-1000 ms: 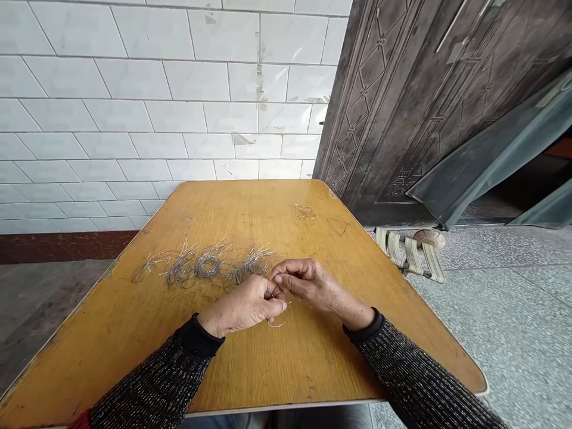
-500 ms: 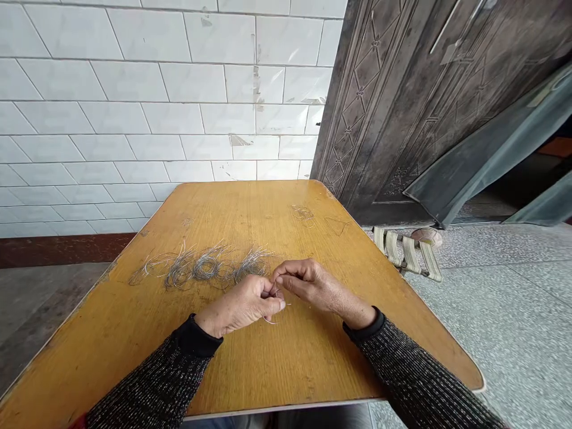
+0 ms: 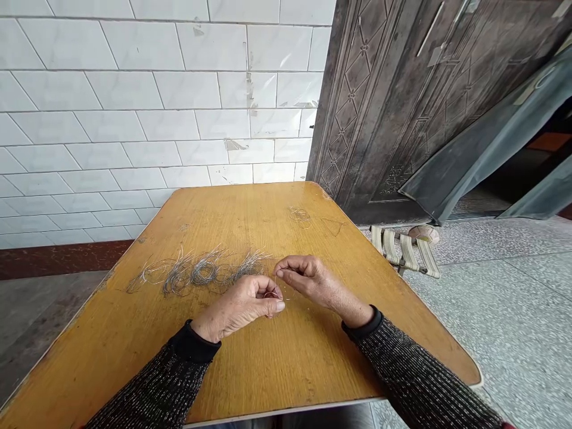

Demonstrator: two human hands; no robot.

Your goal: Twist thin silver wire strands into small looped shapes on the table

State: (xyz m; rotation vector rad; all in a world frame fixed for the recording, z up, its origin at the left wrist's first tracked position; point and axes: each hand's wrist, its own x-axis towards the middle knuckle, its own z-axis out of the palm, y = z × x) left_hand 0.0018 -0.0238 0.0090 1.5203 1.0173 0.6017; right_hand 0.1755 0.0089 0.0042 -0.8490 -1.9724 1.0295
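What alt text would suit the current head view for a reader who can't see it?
A person's left hand and right hand hold a thin strand above a wooden table. A row of tangled, wire-like bundles lies beyond the left hand. Behind are a white tiled wall and a dark patterned door.
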